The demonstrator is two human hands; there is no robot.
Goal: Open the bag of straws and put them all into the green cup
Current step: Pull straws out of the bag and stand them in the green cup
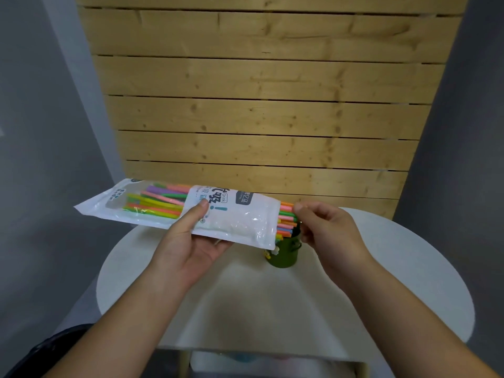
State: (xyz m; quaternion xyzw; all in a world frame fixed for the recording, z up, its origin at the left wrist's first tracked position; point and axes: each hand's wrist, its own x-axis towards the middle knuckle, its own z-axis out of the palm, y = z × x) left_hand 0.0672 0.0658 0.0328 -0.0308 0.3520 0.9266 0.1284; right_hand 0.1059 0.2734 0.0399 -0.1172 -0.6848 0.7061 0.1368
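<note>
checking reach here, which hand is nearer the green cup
Right. The right hand pinches the straws just above the green cup; the left hand holds the bag farther left.

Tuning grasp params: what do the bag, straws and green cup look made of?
Bag: thin glossy plastic film, crinkled with glints, part clear. Straws: probably matte plastic, maybe paper; bright solid colours. Green cup: likely painted metal, faint sheen and small side handle; unsure.
</note>
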